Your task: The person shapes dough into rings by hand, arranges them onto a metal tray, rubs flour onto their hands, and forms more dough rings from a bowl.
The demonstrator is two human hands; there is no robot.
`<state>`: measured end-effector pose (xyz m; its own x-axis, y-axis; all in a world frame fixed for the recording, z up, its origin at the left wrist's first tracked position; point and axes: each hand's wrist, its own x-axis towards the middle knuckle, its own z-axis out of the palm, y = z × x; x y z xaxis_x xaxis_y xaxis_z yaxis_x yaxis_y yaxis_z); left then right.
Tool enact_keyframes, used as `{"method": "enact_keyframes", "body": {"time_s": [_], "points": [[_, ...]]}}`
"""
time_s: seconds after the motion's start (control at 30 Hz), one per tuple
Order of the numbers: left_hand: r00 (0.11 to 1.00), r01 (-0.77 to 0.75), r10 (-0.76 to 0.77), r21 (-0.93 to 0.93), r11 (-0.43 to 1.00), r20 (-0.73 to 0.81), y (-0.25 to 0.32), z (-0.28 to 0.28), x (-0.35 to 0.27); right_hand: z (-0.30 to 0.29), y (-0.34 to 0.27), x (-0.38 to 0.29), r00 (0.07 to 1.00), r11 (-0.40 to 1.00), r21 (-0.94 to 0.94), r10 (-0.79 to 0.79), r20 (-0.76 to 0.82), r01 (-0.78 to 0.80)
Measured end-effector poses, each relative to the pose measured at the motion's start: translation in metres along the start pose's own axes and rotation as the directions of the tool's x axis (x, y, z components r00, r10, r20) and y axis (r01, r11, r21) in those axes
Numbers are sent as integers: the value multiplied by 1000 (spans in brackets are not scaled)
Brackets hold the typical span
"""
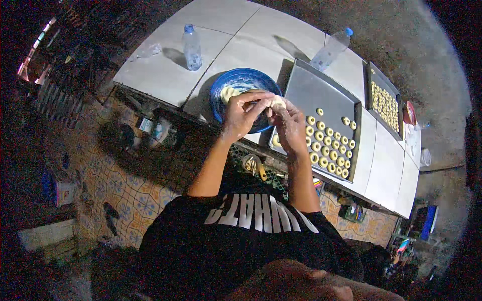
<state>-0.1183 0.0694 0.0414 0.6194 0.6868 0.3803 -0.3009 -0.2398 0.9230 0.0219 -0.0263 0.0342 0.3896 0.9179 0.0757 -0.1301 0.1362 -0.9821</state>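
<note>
Both hands meet over the right side of a blue bowl [276, 80], pinching a small piece of pale dough [278, 101] between their fingertips. White powder dusts my left hand [244, 113] and my right hand [292, 126]. Inside the bowl lies a larger lump of dough [228, 92], and its inner wall is smeared with white flour. Just right of the bowl, a metal baking tray [320, 88] bears many small dough rings [325, 151] in rows at its near end. My right forearm covers part of the tray's near left side.
A plastic bottle [192, 49] stands on the tiled table [361, 150] behind the bowl; another bottle [331, 49] is behind the tray. Farther right sit a second tray [386, 101] filled with dough rings and a red bowl [409, 113]. A crumpled clear plastic piece [150, 50] lies far left.
</note>
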Motion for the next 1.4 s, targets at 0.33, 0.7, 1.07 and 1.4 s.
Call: {"method": "enact_keyframes", "body": {"time_s": [0.33,0.7,1.07,1.4], "points": [[990,107,-95,-119,987,104,-8,22,-16,-8,3,-34,992,970,-239,-23,128,53],[1000,22,-22,127,992,2,-12,55,-5,-27,-13,-38,992,990,63,-129,-11,129],[983,-166,183,327,930,-21,-9,58,1,-47,-16,-41,993,997,70,24,-117,-16],[997,-52,42,186,981,58,-4,51,-1,-41,4,-30,935,980,-103,-194,-296,171]]}}
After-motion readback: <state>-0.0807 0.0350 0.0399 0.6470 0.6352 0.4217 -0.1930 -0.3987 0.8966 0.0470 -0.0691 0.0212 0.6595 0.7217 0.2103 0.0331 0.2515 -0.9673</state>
